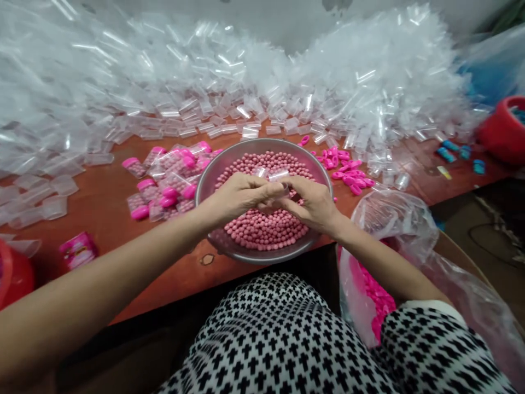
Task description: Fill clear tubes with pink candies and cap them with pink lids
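Observation:
A round metal bowl [213, 180] full of small pink candy balls [266, 227] sits at the near edge of the brown table. Both my hands meet above it. My left hand [240, 195] is closed in a pinch on a small clear plastic container [274, 175]. My right hand [314, 205] is closed too, its fingertips touching the same container from the right. What is in the container is too small to make out.
Filled containers with pink caps [164, 183] lie left of the bowl, loose pink caps [346, 169] to its right. A huge heap of empty clear containers [246, 82] covers the back. A plastic bag of pink caps [375, 298] hangs beside my lap. A red tub [502, 128] stands far right.

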Motion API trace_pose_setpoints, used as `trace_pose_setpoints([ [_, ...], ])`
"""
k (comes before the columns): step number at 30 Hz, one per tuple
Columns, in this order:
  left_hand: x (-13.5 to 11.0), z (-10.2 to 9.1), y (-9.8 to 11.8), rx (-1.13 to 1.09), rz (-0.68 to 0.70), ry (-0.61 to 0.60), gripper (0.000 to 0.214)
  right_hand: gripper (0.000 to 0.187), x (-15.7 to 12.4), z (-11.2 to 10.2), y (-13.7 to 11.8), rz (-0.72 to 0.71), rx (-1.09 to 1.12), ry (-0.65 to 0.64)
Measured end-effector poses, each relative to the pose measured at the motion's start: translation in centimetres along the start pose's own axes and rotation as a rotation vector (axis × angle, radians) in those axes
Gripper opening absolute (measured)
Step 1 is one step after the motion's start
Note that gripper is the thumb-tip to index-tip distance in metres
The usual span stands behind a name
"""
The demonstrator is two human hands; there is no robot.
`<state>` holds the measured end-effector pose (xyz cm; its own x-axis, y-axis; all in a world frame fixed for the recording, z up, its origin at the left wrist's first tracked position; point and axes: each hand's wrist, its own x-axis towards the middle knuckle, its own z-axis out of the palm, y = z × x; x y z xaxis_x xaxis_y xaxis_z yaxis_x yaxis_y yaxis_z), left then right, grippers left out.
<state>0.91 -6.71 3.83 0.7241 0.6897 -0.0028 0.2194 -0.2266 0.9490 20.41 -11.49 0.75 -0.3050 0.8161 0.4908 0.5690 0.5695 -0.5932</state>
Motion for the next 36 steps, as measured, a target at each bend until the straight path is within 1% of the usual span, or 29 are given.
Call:
trace_pose_setpoints([
  [1, -0.2, 0.9, 0.0, -0.025, -0.005, 0.058, 0.047, 0.015, -0.2, 0.1, 0.0, 0.072, -0.014, 0.032],
  [2, -0.4, 1.6, -0.2, -0.038, -0.004, 0.116, 0.045, 0.016, -0.5, 0.2, 0.0, 0.140, -0.023, 0.046],
  [3, -0.6, 2.2, -0.5, -0.035, 0.007, 0.162, 0.042, 0.017, -0.8, 0.3, 0.0, 0.190, -0.031, 0.035],
  [4, -0.8, 2.6, -0.7, -0.016, 0.025, 0.191, 0.040, 0.019, -1.2, 0.4, 0.0, 0.214, -0.040, -0.002],
  [6, -0.9, 2.8, -1.1, 0.053, 0.070, 0.220, 0.033, 0.024, -2.0, 0.5, -0.2, 0.197, -0.062, -0.111],
  [7, -0.9, 2.7, -1.2, 0.093, 0.086, 0.214, 0.031, 0.031, -2.4, 0.5, -0.4, 0.169, -0.068, -0.161],
  [8, -0.9, 2.4, -1.1, 0.143, 0.094, 0.186, 0.030, 0.038, -2.9, 0.4, -0.5, 0.140, -0.065, -0.184],
  [9, -0.8, 2.1, -1.1, 0.217, 0.098, 0.137, 0.030, 0.042, -3.3, 0.0, -0.5, 0.113, -0.053, -0.178],
  [11, -0.6, 1.5, -1.0, 0.453, 0.103, -0.010, 0.033, 0.039, -4.0, -1.3, -0.1, 0.088, -0.025, -0.085],
  [13, -0.4, 1.2, -1.1, 0.779, 0.095, -0.183, 0.035, 0.033, -4.7, -3.3, 1.4, 0.132, -0.035, 0.059],
  [15, 0.1, 1.6, -1.7, 1.072, 0.044, -0.348, 0.033, 0.029, -5.2, -5.7, 4.1, 0.242, -0.134, 0.145],
  [17, 1.1, 2.9, -2.2, 1.233, -0.014, -0.475, 0.030, 0.026, -5.4, -7.7, 7.5, 0.341, -0.356, 0.089],
  [18, 1.7, 3.7, -2.5, 1.266, -0.026, -0.513, 0.029, 0.026, -5.4, -8.5, 9.3, 0.380, -0.479, 0.014],
  [20, 3.1, 5.4, -2.8, 1.274, -0.012, -0.519, 0.029, 0.032, -5.0, -9.2, 12.4, 0.417, -0.715, -0.198],
  [22, 4.5, 6.8, -3.0, 1.239, -0.004, -0.454, 0.028, 0.035, -4.4, -9.1, 14.6, 0.423, -0.850, -0.356],
  [23, 5.0, 7.2, -3.0, 1.202, -0.006, -0.409, 0.027, 0.035, -4.1, -8.8, 15.3, 0.419, -0.879, -0.400],
  [25, 5.6, 7.2, -3.2, 1.058, -0.012, -0.311, 0.023, 0.035, -3.5, -8.3, 16.1, 0.409, -0.889, -0.437],
  [27, 5.6, 6.6, -3.4, 0.771, -0.015, -0.214, 0.019, 0.036, -3.1, -7.9, 16.4, 0.396, -0.897, -0.465],
  [29, 5.1, 5.7, -3.6, 0.366, -0.024, -0.140, 0.017, 0.036, -3.1, -7.9, 16.5, 0.382, -0.906, -0.479],
  [31, 4.5, 5.1, -3.7, -0.028, -0.037, -0.098, 0.018, 0.034, -3.3, -8.1, 16.5, 0.379, -0.916, -0.439],
  [32, 4.3, 4.9, -3.7, -0.180, -0.037, -0.082, 0.018, 0.033, -3.4, -8.3, 16.5, 0.387, -0.911, -0.389],
  [34, 4.0, 4.8, -3.7, -0.362, -0.009, -0.056, 0.018, 0.030, -3.7, -8.6, 16.2, 0.422, -0.854, -0.239],
  [36, 4.0, 4.9, -3.7, -0.427, 0.051, -0.049, 0.019, 0.027, -3.9, -9.0, 15.3, 0.443, -0.720, -0.082],
])
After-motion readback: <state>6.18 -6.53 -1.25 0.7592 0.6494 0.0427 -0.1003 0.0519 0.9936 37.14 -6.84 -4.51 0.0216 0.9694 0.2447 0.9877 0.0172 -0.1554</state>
